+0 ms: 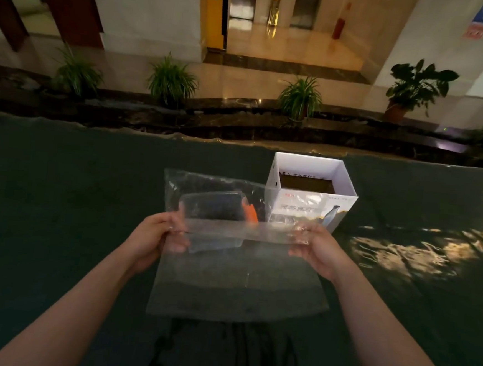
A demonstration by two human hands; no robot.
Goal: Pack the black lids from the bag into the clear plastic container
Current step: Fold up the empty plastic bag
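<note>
A large clear plastic bag [235, 286] is stretched between both hands above the dark table, folded over along its middle. My left hand [159, 235] pinches its left edge and my right hand [317, 246] pinches its right edge. Through the bag I see a clear plastic container [212, 206] lying on the table with dark contents, apparently black lids, and an orange piece [249, 212] at its right end. Whether the bag holds any lids I cannot tell.
A white open-topped cardboard box [311, 194] stands on the table just behind my right hand. The table is covered with dark green cloth [60, 197]. Beyond its far edge are a dark stone ledge and several potted plants [300, 98].
</note>
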